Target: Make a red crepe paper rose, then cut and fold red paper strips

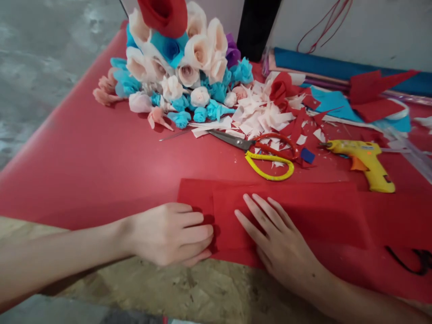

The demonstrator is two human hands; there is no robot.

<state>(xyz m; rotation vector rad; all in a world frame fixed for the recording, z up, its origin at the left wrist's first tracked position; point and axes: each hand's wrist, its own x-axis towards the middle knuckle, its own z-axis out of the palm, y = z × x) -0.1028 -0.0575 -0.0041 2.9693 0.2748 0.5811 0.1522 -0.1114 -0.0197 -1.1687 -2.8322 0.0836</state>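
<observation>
Red paper [317,216] lies folded over in layers along the front of the table. My left hand [175,234] is at its left end, fingers curled together and closed on the paper; the thumb is mostly hidden. Flat on the upper layer rests my right hand [280,238], its fingers spread and open, holding nothing. Beyond the paper lie scissors [236,140] with one red and one yellow handle loop. A yellow glue gun [366,159] lies on its side to the right.
Paper flowers [199,51] in white, blue, pink, red and purple are heaped at the back. Pale and red scraps [259,110] lie beside them. Rolled blue material [337,67] sits along the wall. A black-handled tool [418,261] is at right. The red tabletop [101,166] ends near me.
</observation>
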